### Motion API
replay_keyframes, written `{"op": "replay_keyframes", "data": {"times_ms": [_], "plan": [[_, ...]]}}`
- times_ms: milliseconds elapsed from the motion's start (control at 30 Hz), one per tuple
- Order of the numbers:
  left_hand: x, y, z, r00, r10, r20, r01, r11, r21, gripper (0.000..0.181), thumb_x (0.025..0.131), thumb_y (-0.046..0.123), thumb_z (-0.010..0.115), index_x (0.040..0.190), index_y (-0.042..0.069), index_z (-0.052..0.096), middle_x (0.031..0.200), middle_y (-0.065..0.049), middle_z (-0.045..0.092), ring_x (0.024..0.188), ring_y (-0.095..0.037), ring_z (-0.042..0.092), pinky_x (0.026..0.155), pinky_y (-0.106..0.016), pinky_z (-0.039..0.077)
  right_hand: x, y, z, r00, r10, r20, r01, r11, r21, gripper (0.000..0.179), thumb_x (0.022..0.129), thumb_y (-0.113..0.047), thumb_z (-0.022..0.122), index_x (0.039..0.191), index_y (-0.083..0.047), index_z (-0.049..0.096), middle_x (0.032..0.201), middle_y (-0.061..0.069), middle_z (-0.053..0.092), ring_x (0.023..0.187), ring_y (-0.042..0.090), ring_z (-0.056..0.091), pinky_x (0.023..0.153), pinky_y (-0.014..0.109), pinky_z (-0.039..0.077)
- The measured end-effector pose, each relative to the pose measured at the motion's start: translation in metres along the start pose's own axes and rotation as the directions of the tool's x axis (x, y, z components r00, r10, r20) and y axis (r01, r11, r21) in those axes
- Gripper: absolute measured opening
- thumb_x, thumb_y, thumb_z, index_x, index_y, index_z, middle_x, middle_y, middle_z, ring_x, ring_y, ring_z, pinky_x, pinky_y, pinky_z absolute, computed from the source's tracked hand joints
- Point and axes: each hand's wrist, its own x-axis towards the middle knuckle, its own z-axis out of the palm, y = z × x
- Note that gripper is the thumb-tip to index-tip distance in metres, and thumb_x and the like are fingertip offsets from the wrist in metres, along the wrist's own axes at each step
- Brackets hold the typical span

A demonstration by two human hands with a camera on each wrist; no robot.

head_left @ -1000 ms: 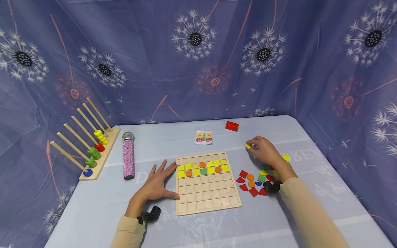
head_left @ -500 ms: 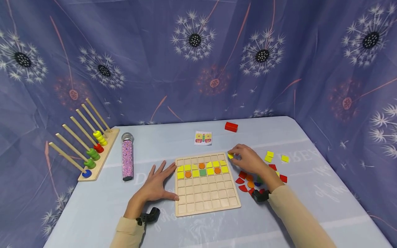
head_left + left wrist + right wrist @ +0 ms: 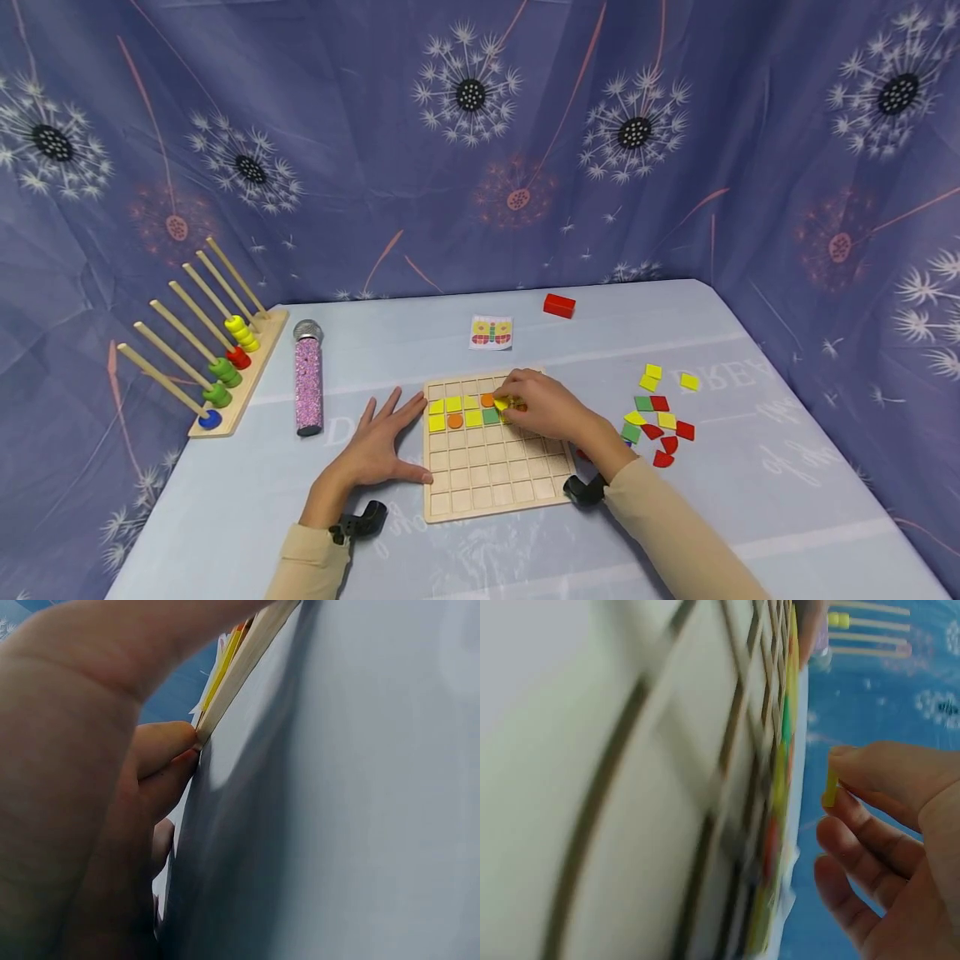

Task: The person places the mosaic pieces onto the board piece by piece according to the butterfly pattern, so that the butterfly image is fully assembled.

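A wooden grid board (image 3: 491,475) lies mid-table, with yellow, orange and green tiles in two of its upper rows. My left hand (image 3: 378,446) rests at the board's left side, fingers spread, thumb and a fingertip touching its edge. Over the tiled rows, my right hand (image 3: 543,404) pinches a yellow tile (image 3: 831,780) between thumb and finger. In the right wrist view that tile is held edge-on, apart from the board. The right hand hides several tiles on the board's right side. Behind the board lies a small butterfly pattern card (image 3: 492,332).
Loose red, green and yellow tiles (image 3: 666,419) lie right of the board, partly behind the right arm. A red block (image 3: 559,306) sits at the back. A glittery microphone (image 3: 308,379) and a wooden peg abacus (image 3: 247,367) stand on the left.
My right hand has carried the yellow tile leftward from beyond the board's upper right, now over the tiled rows. The left hand stays at the board's edge.
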Motion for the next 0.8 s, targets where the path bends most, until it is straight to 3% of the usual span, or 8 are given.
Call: {"op": "replay_keyframes", "data": {"times_ms": [233, 433, 800], "plan": [[-0.001, 0.0, -0.001, 1.0, -0.002, 0.002, 0.002, 1.0, 0.003, 0.124, 0.051, 0.081, 0.071, 0.152, 0.023, 0.03, 0.156, 0.011, 0.024, 0.146, -0.026, 0.005, 0.114, -0.054, -0.005, 0.016, -0.031, 0.011, 0.995, -0.073, 0.072, 0.078, 0.995, -0.07, 0.029, 0.088, -0.023, 0.066, 0.116, -0.018, 0.071, 0.11, -0.009, 0.06, 0.106, 0.01, 0.054, 0.093, 0.031, 0.047], [-0.002, 0.0, -0.003, 1.0, 0.018, 0.0, -0.018, 1.0, -0.002, 0.123, 0.052, 0.08, 0.072, 0.153, 0.022, 0.03, 0.156, 0.009, 0.024, 0.145, -0.028, 0.006, 0.113, -0.056, -0.004, 0.024, -0.051, 0.025, 0.987, -0.114, 0.112, 0.124, 0.988, -0.089, 0.028, 0.088, -0.022, 0.067, 0.115, -0.02, 0.072, 0.106, -0.01, 0.06, 0.097, 0.006, 0.054, 0.085, 0.025, 0.048], [-0.002, -0.002, -0.003, 0.999, 0.042, -0.01, -0.042, 0.999, 0.0, 0.122, 0.053, 0.079, 0.073, 0.152, 0.02, 0.031, 0.156, 0.004, 0.027, 0.145, -0.032, 0.009, 0.112, -0.06, -0.002, 0.034, -0.077, 0.049, 0.967, -0.186, 0.172, 0.21, 0.969, -0.132, 0.022, 0.087, -0.022, 0.068, 0.108, -0.023, 0.075, 0.103, -0.011, 0.06, 0.095, 0.005, 0.054, 0.083, 0.021, 0.047]]}}
